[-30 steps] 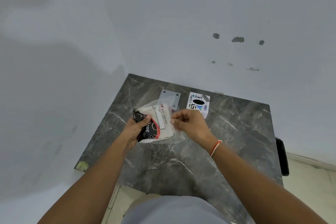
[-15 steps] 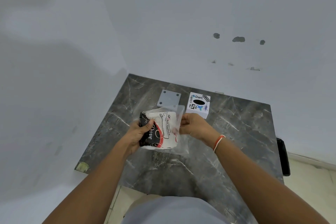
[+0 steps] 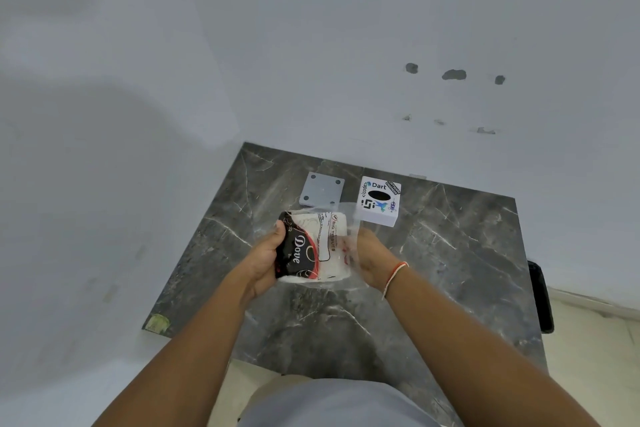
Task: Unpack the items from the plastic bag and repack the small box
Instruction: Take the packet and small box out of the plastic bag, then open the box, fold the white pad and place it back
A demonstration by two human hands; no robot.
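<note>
Both hands grip the clear thin plastic bag [image 3: 341,253]: left hand [image 3: 266,260] pinching the soft black Dove packet [image 3: 294,250], right hand [image 3: 372,258] clutching slippery film just before the white stickered small box [image 3: 379,201].

A grey square plate [image 3: 322,190] with four corner holes lies flat on the dark marble table [image 3: 450,253], against pale, chipped walls [image 3: 346,45].

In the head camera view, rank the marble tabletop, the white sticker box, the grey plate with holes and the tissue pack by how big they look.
1. Marble tabletop, by far the largest.
2. Tissue pack, though it is held up nearer the camera, which flatters it.
3. White sticker box and grey plate: they look alike, so I would not rank them.
</note>
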